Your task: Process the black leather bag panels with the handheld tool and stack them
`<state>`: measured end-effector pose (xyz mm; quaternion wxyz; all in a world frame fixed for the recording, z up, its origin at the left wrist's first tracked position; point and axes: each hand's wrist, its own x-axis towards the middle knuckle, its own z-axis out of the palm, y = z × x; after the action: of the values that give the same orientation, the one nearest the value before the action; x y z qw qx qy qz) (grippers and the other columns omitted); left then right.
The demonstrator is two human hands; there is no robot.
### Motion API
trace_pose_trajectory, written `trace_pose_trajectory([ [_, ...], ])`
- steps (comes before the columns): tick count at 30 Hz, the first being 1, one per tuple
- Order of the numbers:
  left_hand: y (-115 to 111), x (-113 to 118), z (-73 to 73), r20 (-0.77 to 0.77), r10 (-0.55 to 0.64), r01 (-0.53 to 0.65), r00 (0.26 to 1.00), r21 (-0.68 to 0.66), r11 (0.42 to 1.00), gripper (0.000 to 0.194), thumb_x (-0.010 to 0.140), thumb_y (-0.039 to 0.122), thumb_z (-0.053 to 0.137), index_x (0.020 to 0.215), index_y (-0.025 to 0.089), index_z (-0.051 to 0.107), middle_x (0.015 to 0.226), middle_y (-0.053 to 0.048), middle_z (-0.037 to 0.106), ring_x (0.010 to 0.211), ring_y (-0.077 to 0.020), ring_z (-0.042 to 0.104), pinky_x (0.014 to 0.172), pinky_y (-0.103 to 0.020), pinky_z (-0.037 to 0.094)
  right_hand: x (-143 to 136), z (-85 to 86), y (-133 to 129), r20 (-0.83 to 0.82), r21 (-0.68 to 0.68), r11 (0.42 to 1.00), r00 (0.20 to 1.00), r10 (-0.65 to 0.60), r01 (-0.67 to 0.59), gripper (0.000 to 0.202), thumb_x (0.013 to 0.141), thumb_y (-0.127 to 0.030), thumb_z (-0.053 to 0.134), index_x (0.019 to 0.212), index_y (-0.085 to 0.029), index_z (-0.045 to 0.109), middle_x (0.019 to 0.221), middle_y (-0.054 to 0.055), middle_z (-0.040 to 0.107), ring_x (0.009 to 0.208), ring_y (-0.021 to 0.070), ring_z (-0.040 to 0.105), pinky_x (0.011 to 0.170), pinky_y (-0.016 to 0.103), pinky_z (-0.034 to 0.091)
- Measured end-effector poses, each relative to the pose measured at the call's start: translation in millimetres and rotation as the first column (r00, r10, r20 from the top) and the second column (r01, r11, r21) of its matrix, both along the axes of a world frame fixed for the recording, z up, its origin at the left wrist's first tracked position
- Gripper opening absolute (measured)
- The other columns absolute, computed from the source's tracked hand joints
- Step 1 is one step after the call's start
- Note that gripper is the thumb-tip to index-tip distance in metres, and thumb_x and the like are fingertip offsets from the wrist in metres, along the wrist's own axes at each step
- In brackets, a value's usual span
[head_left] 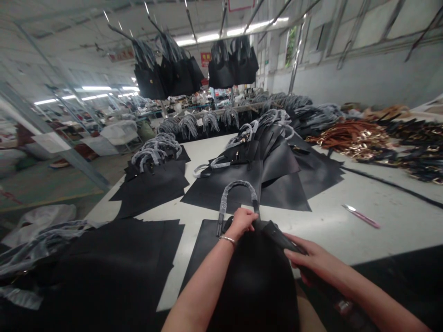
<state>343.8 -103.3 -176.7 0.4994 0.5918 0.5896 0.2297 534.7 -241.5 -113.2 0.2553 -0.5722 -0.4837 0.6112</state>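
Observation:
A black bag panel (263,276) lies in front of me and runs over the near table edge. Its looped handle (238,183), wrapped in clear plastic, stands up at the panel's far end. My left hand (243,220) has its fingers closed in a pinch at the right foot of this handle, by the panel's upper edge. My right hand (308,256) is wrapped around a long black tool (278,237) with a broad flat front end, perhaps a hot-air gun. Its tip points at the panel just right of my left hand. The tool's rear is blurred.
Stacks of black bag panels (221,184) with wrapped handles spread over the white table (311,230). A pink-handled cutter (362,216) lies at right. Brown straps (349,138) with metal fittings are heaped behind it. Black bags (233,64) hang overhead from a rack.

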Motion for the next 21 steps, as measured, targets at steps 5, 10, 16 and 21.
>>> trace_pose_trajectory([
  [5,-11.5,9.9,7.2,0.122,0.010,-0.004,0.993,-0.051,0.999,0.026,0.080,0.030,0.061,0.059,0.014,0.058,0.035,0.005,0.042,0.030,-0.0069,0.041,0.035,-0.017,0.021,-3.9,10.0,4.5,-0.047,-0.001,0.999,0.998,-0.051,0.051,0.067,0.080,-0.044,0.061,0.139,-0.021,0.037,0.063,-0.005,0.055,0.040,0.0112,0.054,0.037,0.021,0.041],
  [10,-19.3,17.9,11.6,0.196,0.029,-0.010,0.980,-0.101,0.995,0.024,0.079,0.027,0.061,0.061,0.013,0.058,0.036,0.004,0.044,0.033,-0.0080,0.045,0.036,-0.018,0.023,0.4,13.7,-0.6,-0.069,-0.022,1.000,0.998,-0.009,0.007,0.063,0.081,-0.046,0.060,0.135,-0.020,0.040,0.065,-0.004,0.057,0.041,0.0114,0.055,0.038,0.021,0.042],
  [16,-27.9,25.1,11.2,0.259,0.040,-0.012,0.965,-0.109,0.994,0.026,0.081,0.031,0.059,0.061,0.014,0.054,0.039,0.004,0.045,0.036,-0.0096,0.048,0.039,-0.018,0.027,19.6,18.6,-0.3,-0.030,0.110,0.962,0.968,-0.247,0.249,0.058,0.079,-0.048,0.062,0.129,-0.024,0.046,0.066,-0.004,0.058,0.044,0.0127,0.057,0.040,0.022,0.044],
  [21,-33.1,32.9,33.7,0.415,0.032,-0.039,0.909,0.007,0.999,0.034,0.079,0.042,0.062,0.063,0.016,0.047,0.049,0.007,0.042,0.042,-0.0054,0.041,0.043,-0.018,0.029,54.0,27.9,-13.1,-0.030,0.116,0.922,0.929,-0.368,0.369,0.062,0.072,-0.053,0.069,0.122,-0.023,0.051,0.068,0.000,0.063,0.048,0.0160,0.059,0.039,0.023,0.046],
])
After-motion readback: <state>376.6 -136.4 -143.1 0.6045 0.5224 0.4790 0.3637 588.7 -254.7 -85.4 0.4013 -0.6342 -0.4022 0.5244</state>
